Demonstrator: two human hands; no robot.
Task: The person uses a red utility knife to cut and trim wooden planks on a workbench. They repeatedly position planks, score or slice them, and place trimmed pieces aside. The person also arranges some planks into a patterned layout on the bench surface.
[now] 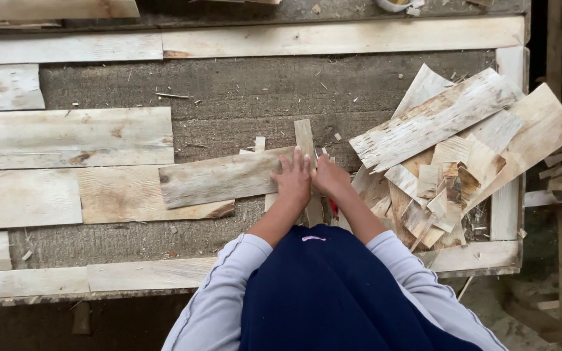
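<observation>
now two hands (310, 179) press one veneer strip (306, 146).

Seen from above: left hand (293, 179) pressed flat, fingers spread, on the right end of a weathered veneer sheet (219, 179) lying across the bench (248, 84). Right hand (328, 177) just beside it, touching a narrow upright wood strip (306, 140) that runs away from the body. To the right, a loose pile of pale veneer offcuts (453, 149), overlapping and tilted. To the left, flat pale sheets (66, 136) laid edge to edge. Pale grey sleeves, dark blue garment below.
</observation>
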